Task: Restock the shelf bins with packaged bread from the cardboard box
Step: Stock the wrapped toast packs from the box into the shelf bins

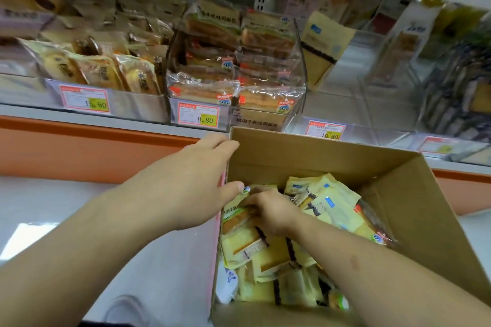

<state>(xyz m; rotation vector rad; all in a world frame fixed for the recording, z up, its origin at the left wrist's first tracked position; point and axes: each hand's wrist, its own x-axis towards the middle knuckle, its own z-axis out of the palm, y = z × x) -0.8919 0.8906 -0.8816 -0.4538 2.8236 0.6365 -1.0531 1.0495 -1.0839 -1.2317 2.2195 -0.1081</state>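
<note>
An open cardboard box (313, 159) fills the lower right and holds several yellow bread packs (334, 204). My left hand (191, 180) grips the box's left wall near its far corner, thumb inside. My right hand (271, 210) reaches down into the box and its curled fingers grip a toast pack with a green label (236, 218). On the shelf above, a clear bin (299, 66) is stacked with matching toast packs (215, 26). To its right, another clear bin (372, 103) holds one upright yellow pack (324, 48).
A bin of round bread packs (106, 71) stands at the left of the shelf. Price tags (198, 114) line the shelf's front edge above an orange strip (93, 146). More packaged goods (457, 103) stand at the far right. White floor (53, 210) lies to the left of the box.
</note>
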